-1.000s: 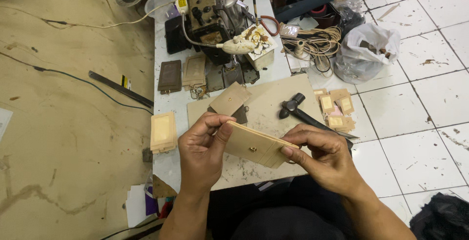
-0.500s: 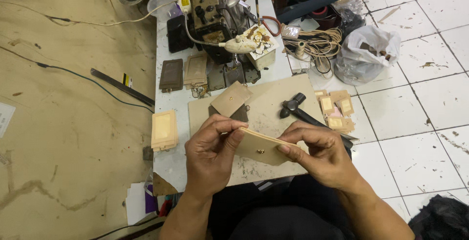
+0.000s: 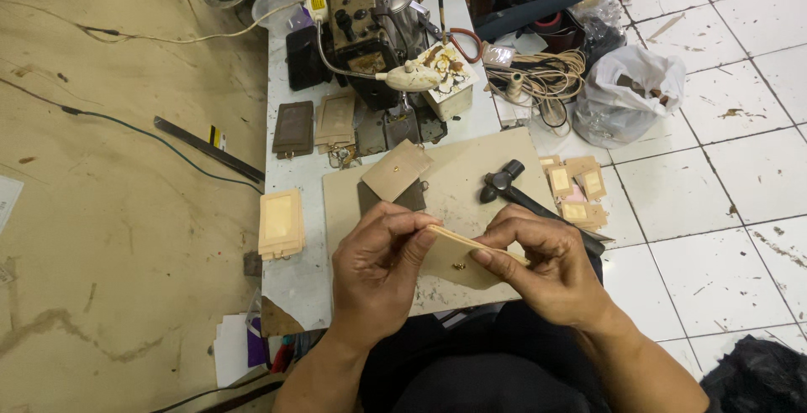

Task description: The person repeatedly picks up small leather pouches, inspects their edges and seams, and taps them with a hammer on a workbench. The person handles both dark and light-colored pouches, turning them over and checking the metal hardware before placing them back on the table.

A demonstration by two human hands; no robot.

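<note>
Both my hands hold one flat tan leather piece (image 3: 454,260) with a small metal stud on its face, just above the beige work board (image 3: 458,173). My left hand (image 3: 374,270) pinches its left edge with thumb and fingertips. Its right end is gripped by my right hand (image 3: 542,266), fingers curled over the top. A black hammer (image 3: 504,184) lies on the board just beyond my right hand. Another tan leather flap (image 3: 397,171) rests on a dark block ahead of my left hand.
A sewing machine (image 3: 366,18) stands at the back of the white table. A stack of tan pieces (image 3: 280,224) lies at the left edge, more small pieces (image 3: 578,190) at the right. A white plastic bag (image 3: 626,93) and coiled cord (image 3: 546,76) sit on the tiled floor.
My hands have drawn slightly closer together on the leather piece and it sits a little lower; the view has shifted a bit. Nothing on the table has moved.
</note>
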